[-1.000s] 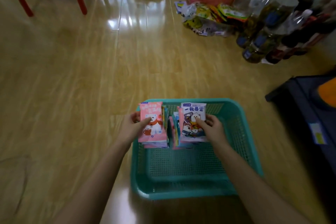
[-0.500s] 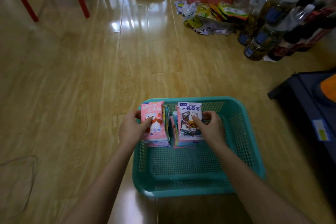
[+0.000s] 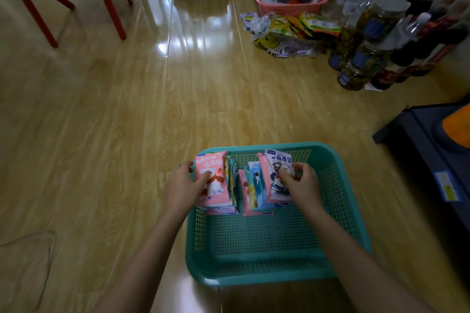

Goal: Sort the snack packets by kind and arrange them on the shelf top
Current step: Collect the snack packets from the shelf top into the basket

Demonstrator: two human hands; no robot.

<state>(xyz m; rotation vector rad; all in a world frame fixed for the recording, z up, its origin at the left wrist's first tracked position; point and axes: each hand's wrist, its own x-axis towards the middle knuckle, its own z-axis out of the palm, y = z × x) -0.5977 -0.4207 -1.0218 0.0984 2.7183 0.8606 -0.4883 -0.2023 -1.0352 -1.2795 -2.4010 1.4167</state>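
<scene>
My left hand (image 3: 183, 185) rests on a pink snack packet (image 3: 212, 180) printed with a white bear and red accents. My right hand (image 3: 301, 183) grips a pale lilac packet (image 3: 278, 168) bearing dark lettering and cartoon animals. Between them stand blue, yellow and pink packets (image 3: 253, 188). The meshed plastic basket (image 3: 267, 249) is teal; the glossy plank floor (image 3: 101, 109) is honey yellow with wood grain.

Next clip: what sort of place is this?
Probably a room in a home or small shop used for stock: goods sit on a wood-look floor, with clustered bottles, snack bags and a teal basket.
</scene>
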